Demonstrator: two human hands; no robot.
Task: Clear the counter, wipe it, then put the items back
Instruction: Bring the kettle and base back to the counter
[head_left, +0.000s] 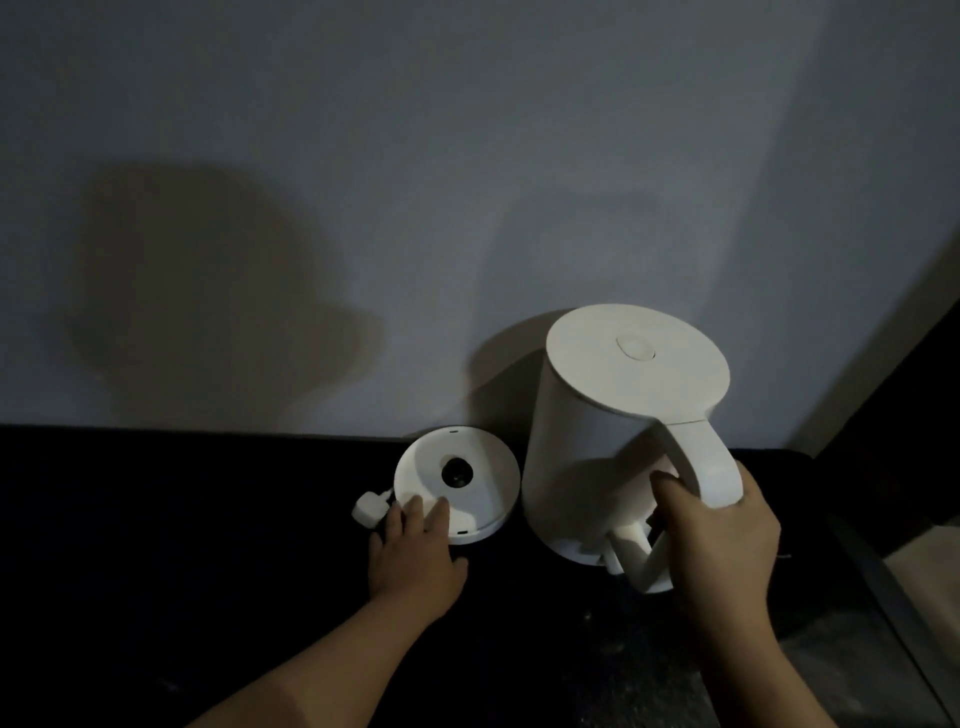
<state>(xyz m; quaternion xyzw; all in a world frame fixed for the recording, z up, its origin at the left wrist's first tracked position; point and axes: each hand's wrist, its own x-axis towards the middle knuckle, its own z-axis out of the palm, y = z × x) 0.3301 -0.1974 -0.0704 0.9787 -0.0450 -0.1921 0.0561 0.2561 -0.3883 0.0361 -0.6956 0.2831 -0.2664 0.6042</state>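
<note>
Presently my right hand (727, 540) grips the kettle (597, 415) by its handle (711, 467); my left hand (415, 556) rests straight fingers (439, 512) on the base (483, 452), on the table (156, 519).

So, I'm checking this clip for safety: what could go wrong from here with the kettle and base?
The right hand holds the kettle by its handle alone, off the base. Any water inside could make it swing or spill.
The plug lies loose beside the left hand, whose fingers rest on the base. The plug could drag or catch if the base is lifted.
</note>
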